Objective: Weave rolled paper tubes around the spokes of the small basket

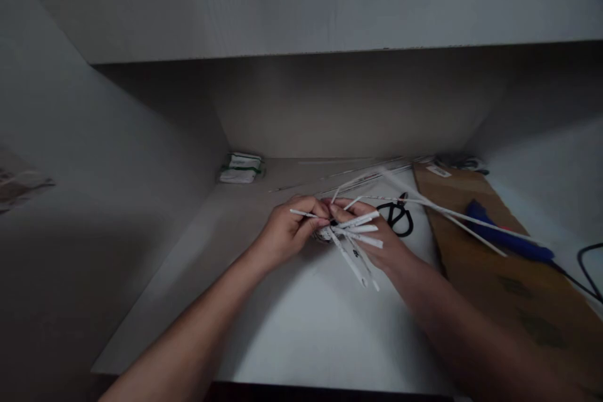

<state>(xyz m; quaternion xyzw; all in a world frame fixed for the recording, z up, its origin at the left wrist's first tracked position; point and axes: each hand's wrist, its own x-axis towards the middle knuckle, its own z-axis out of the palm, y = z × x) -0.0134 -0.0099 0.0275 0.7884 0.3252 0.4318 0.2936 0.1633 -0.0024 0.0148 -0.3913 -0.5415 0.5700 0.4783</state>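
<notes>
Both hands meet over the middle of the white table. My left hand (293, 229) pinches a part of a bundle of thin rolled-paper strips (360, 232), thumb and forefinger pressed together. Close against it, my right hand (362, 226) is closed around the bundle from the right, its fingers partly hidden by the strips. Several short strip ends fan out to the right and downward. Longer strips (452, 208) reach from the hands to the right, over a cardboard sheet. A small rounded woven part (323, 235) shows beneath the fingertips.
Black-handled scissors (396, 218) lie just beyond my right hand. A blue tool (509, 235) with a black cable rests on the cardboard (499, 289) at the right. Against the back left stands a white-and-green packet (242, 168). More long strips (358, 179) lie near the back wall; a shelf overhangs.
</notes>
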